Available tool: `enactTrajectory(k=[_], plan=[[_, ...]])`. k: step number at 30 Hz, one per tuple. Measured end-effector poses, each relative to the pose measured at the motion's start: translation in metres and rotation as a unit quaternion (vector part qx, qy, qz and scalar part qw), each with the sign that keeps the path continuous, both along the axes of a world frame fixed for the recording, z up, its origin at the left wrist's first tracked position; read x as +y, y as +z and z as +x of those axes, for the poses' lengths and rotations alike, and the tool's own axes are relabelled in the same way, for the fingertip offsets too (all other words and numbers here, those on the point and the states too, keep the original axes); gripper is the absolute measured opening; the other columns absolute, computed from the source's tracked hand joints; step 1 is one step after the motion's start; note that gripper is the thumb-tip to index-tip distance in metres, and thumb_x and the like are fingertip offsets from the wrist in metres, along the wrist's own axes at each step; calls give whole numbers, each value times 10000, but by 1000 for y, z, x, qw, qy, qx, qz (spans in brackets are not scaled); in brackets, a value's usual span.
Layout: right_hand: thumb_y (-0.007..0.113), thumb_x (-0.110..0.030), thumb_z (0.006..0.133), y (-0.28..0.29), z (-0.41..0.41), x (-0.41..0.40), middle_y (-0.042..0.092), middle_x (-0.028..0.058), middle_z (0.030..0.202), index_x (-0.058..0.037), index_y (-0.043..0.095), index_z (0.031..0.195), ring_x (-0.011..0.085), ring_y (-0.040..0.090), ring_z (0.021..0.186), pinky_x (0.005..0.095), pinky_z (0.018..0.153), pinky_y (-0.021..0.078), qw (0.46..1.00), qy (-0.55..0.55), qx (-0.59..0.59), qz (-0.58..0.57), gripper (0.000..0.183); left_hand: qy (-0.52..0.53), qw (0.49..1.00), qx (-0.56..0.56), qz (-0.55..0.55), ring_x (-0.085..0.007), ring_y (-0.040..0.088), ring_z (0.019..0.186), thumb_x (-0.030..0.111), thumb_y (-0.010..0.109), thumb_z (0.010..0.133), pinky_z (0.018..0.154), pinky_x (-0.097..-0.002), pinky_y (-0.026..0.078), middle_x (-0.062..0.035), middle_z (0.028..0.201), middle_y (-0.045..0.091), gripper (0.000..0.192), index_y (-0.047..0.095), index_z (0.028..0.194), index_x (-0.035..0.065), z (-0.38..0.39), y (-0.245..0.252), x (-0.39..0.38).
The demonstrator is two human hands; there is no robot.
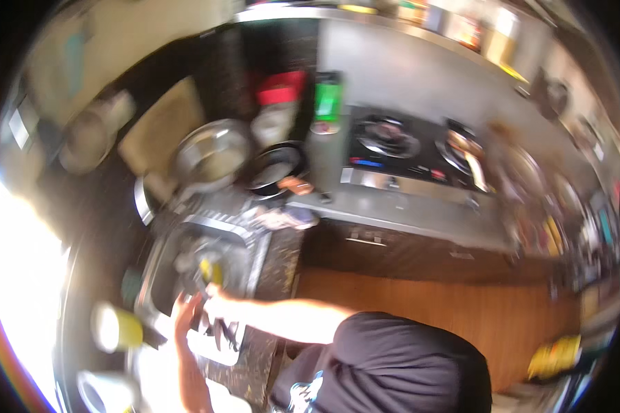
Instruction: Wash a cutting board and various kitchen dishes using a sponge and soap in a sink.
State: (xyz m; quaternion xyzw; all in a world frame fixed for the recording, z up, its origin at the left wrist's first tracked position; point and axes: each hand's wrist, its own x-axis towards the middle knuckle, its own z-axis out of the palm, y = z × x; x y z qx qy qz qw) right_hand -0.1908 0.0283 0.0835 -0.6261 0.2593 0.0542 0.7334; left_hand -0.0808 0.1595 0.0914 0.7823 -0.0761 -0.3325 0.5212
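Note:
My right hand (215, 300) reaches over the metal sink basin (160, 273), its fingers around what looks like a yellow sponge (211, 270). Beside it, nearly touching, is my left hand (185, 312) with bent fingers. Something dark shows between the two hands, too blurred to name. Under the sponge, shiny dishes (206, 250) lie in the basin. Dark utensils (225, 335) lie in bright light just below my right wrist.
Beyond the sink stand a large metal pot (214, 152) and a black pan (276, 168). A crumpled cloth (284, 217) lies at the counter corner. Farther right is a black gas stove (413, 147). A yellow mug (119, 328) stands left of my left hand.

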Motion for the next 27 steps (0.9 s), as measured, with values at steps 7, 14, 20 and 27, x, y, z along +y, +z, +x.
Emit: enactTrajectory(k=[7,14,20,27], plan=[[638,-98,926,51,-8,-43,677,67,910,6,640,1089,136,649,745,269,671,548,989,100,-113,-2,194,15,988,-29,152,-178,637,805,482,640,879,727,-349,499,-94,888,690,490,697,1128,64,-26,38,-3],[647,-160,944,57,109,-54,663,28,833,-29,671,943,104,637,726,243,668,532,972,199,-123,-14,134,521,800,43,-293,-223,617,931,398,704,883,790,-337,537,-128,1126,583,587,516,1289,17,13,55,32],[641,-138,878,59,173,-11,718,72,841,-30,705,1022,132,678,779,289,717,547,913,285,-279,-83,191,610,680,-15,-407,-350,476,1185,382,765,829,989,-479,487,-223,1347,345,862,277,1452,37,8,60,117],[662,-188,847,89,167,43,697,139,818,-24,698,912,229,687,763,342,707,535,868,370,-330,-32,180,557,747,-25,-363,-279,560,1132,286,629,946,992,-416,476,-139,1277,520,446,509,1310,57,-4,86,125]])
